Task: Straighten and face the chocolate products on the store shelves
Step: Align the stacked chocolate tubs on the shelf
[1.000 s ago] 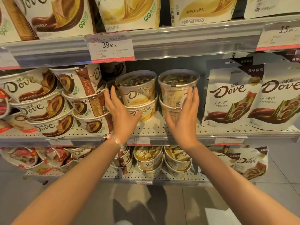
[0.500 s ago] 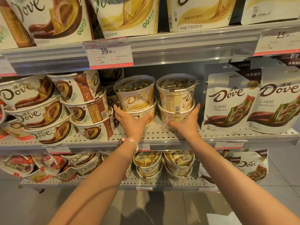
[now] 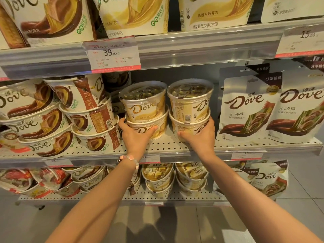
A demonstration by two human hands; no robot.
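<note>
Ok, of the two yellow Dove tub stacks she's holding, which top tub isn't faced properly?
The top tub of the right stack: its barcode panel faces front, while the left stack's top tub shows its Dove logo.

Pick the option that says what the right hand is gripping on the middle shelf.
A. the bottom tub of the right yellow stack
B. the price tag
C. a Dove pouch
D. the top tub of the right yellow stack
A: the right hand curls round the bottom tub of the right yellow stack, below the top tub, while the left hand holds the neighbouring stack's bottom tub.
</note>
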